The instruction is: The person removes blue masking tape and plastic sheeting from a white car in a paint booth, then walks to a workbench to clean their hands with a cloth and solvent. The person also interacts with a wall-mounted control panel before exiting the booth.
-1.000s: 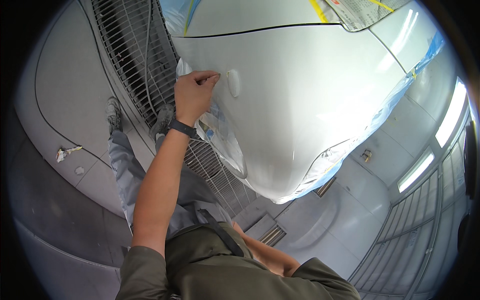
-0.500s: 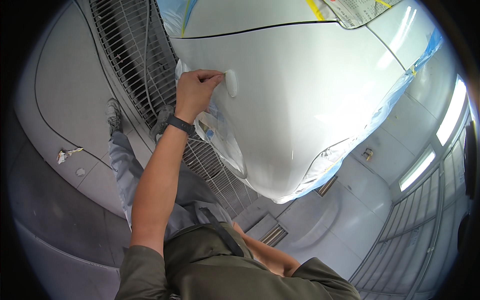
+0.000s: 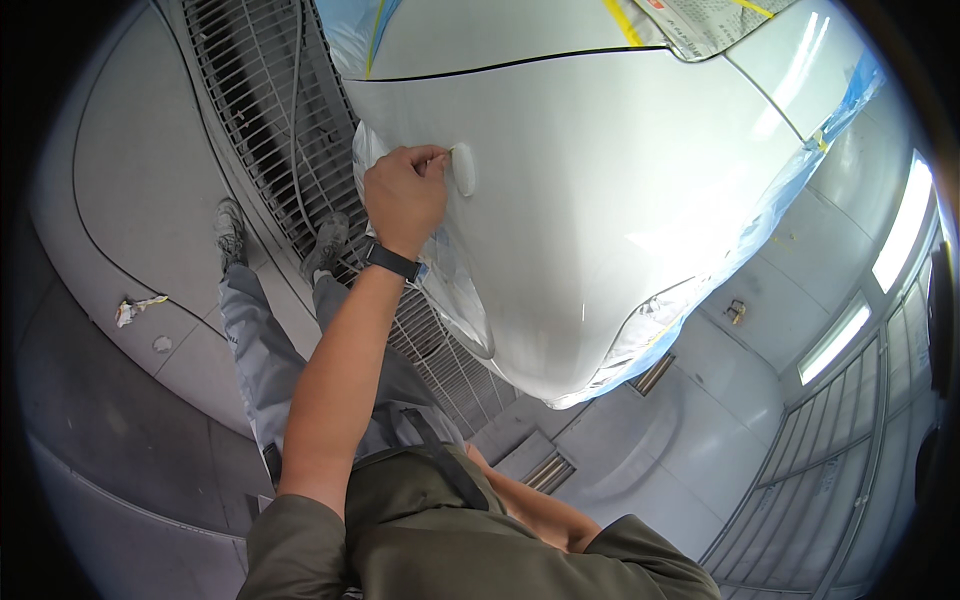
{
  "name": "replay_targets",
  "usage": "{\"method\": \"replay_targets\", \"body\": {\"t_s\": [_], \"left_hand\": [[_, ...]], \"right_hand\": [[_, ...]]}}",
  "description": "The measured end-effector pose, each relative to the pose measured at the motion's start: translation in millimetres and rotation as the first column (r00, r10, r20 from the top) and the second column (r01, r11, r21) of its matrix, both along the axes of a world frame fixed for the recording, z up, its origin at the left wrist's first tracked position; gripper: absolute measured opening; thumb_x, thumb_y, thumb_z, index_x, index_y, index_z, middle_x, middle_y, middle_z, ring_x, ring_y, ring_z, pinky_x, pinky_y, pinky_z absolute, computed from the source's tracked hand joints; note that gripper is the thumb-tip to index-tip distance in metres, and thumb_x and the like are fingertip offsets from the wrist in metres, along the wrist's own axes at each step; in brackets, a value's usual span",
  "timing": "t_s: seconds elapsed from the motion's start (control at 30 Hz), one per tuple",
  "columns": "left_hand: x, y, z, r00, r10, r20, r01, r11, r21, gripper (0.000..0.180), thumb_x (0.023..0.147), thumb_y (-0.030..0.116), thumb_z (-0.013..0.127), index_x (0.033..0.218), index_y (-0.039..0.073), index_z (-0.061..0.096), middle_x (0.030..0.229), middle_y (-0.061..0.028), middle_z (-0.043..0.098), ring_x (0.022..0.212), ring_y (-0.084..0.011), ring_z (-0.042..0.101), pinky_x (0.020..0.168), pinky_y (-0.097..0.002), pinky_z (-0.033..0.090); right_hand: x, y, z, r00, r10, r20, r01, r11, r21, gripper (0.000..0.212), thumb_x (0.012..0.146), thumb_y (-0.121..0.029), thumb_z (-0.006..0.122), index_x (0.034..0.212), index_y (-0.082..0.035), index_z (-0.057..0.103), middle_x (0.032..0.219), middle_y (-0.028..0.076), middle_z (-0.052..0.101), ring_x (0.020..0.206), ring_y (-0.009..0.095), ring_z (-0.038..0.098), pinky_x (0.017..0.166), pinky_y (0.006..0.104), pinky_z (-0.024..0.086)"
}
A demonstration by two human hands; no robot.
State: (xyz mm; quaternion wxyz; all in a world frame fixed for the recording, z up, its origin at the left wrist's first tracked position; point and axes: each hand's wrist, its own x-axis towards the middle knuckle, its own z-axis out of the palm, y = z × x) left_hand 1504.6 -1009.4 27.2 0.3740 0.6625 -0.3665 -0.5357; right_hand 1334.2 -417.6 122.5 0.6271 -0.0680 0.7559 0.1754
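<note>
- Left hand [image 3: 408, 203]: mostly closed; thumb and index together in a pinch, other fingers curled in, back of hand facing up.
- Fingertips at a tiny yellow tab [image 3: 450, 152] by the upper left edge of the white oval [image 3: 464, 171]; too small to tell if the tab is clamped or only touched.
- White oval: on the left part of the pale car panel [image 3: 590, 200], long side running roughly up-down, just right of the fingertips.
- Wristband [image 3: 393, 261], dark, on the left wrist.
- Right hand: out of sight, cannot tell its state; only the right forearm [image 3: 540, 512] shows, beside the torso.
- Clear film [image 3: 462, 295] along the panel's lower left edge, near the left wrist.
- Blue film [image 3: 785, 195] down the panel's right edge.
- Printed paper [image 3: 715, 28] with yellow tape [image 3: 622, 20] beside it, top of view.
- Floor grating [image 3: 265, 115] left of the panel, hose [image 3: 294, 110] lying along it.
- Crumpled scrap [image 3: 138, 308] on the floor, far left.
</note>
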Motion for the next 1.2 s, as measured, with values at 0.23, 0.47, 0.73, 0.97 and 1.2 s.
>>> {"method": "replay_targets", "body": {"t_s": [0.23, 0.47, 0.73, 0.97, 1.2], "left_hand": [[-6.7, 3.9, 11.4, 0.988, 0.032, 0.149, -0.025, 0.998, -0.049, 0.010, 0.085, 0.013, 0.076, 0.091, 0.006, 0.079, 0.075, -0.0101, 0.070, 0.063, -0.0233, 0.066, 0.063, -0.0340, 0.052], [-8.8, 5.5, 13.2, 0.946, 0.038, 0.322, 0.009, 0.990, -0.143, 0.010, 0.083, 0.013, 0.076, 0.090, 0.008, 0.079, 0.075, -0.0091, 0.068, 0.065, -0.0269, 0.066, 0.063, -0.0366, 0.051], [31.0, 5.2, 9.5, 0.985, 0.061, 0.163, -0.024, 0.975, -0.220, 0.014, 0.084, 0.011, 0.077, 0.097, 0.007, 0.079, 0.071, -0.0083, 0.061, 0.058, -0.0226, 0.057, 0.059, -0.0357, 0.048], [25.2, -6.0, 6.4, 0.939, -0.157, 0.307, 0.263, 0.901, -0.345, 0.016, 0.086, 0.016, 0.075, 0.100, 0.010, 0.078, 0.076, -0.0053, 0.061, 0.071, -0.0240, 0.061, 0.071, -0.0374, 0.047], [25.2, -8.2, 3.8, 0.923, -0.145, 0.356, 0.290, 0.870, -0.399, 0.011, 0.087, 0.016, 0.074, 0.096, 0.011, 0.078, 0.077, -0.0037, 0.062, 0.072, -0.0245, 0.061, 0.072, -0.0381, 0.046]], "right_hand": [[-2.8, 10.7, -7.0, 0.997, 0.073, 0.001, -0.073, 0.995, -0.065, 0.054, 0.090, -0.046, 0.063, 0.118, 0.000, 0.060, 0.116, 0.030, 0.066, 0.111, 0.047, 0.062, 0.091, 0.0512, 0.049], [-1.9, 7.2, -6.4, 0.986, 0.089, -0.142, -0.099, 0.993, -0.065, 0.043, 0.089, -0.033, 0.075, 0.119, -0.002, 0.071, 0.106, 0.008, 0.074, 0.095, 0.016, 0.067, 0.083, 0.0355, 0.053], [-3.8, 26.0, -18.5, 0.992, -0.014, -0.125, 0.009, 0.999, -0.042, 0.043, 0.091, -0.035, 0.074, 0.119, -0.002, 0.071, 0.109, 0.008, 0.073, 0.098, 0.016, 0.067, 0.082, 0.0358, 0.053], [1.6, 5.2, -7.3, 0.976, 0.135, -0.168, -0.140, 0.990, -0.021, 0.044, 0.090, -0.035, 0.075, 0.118, -0.002, 0.070, 0.110, 0.009, 0.073, 0.099, 0.018, 0.067, 0.082, 0.0361, 0.053], [11.3, -10.0, 0.3, 0.985, 0.029, -0.169, -0.033, 0.999, -0.022, 0.053, 0.087, -0.039, 0.077, 0.122, -0.001, 0.068, 0.113, 0.012, 0.073, 0.102, 0.019, 0.067, 0.086, 0.0371, 0.053]]}}
